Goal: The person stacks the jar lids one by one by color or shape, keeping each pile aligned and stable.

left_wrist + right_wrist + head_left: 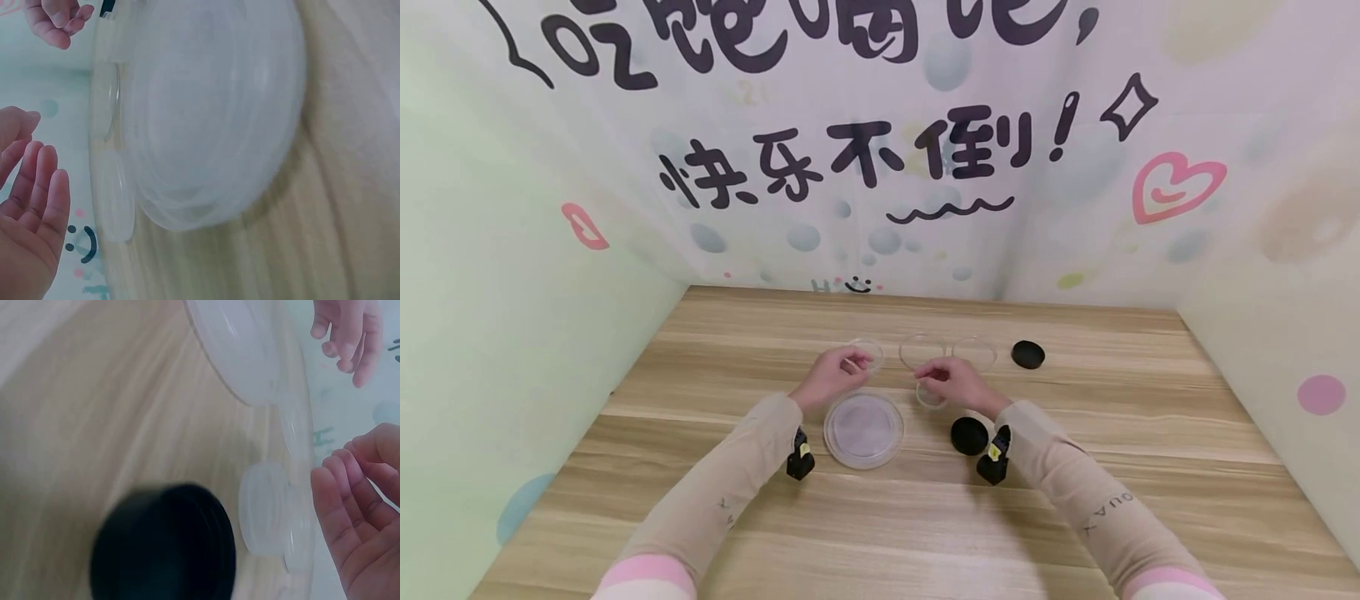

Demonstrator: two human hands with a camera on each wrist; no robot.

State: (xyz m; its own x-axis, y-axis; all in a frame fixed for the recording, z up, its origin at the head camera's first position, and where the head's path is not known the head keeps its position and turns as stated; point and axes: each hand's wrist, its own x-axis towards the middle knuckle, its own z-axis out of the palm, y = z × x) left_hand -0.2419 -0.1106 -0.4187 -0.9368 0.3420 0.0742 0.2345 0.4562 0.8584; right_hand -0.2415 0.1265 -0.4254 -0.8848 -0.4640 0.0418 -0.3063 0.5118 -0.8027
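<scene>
My left hand (pixel 835 377) hovers above the table, fingers loosely bent and nothing visibly held. Behind its fingertips lies a clear round dish (pixel 877 357). Nearer me, a stack of clear round dishes or lids (pixel 863 431) lies flat; it fills much of the left wrist view. My right hand (pixel 957 382), with loosely curved fingers, is above a small clear round container (pixel 262 509), which it partly covers in the head view. That hand appears to hold nothing. Close to the right wrist sits a black round cap (pixel 970 436), its hollow rim visible in the right wrist view.
Two more clear round dishes lie side by side at the back, a left one (pixel 917 340) and a right one (pixel 981 340). A second black cap (pixel 1027 354) lies to their right. The wood-grain table (pixel 1120 400) meets a printed wall sheet (pixel 850 242) behind.
</scene>
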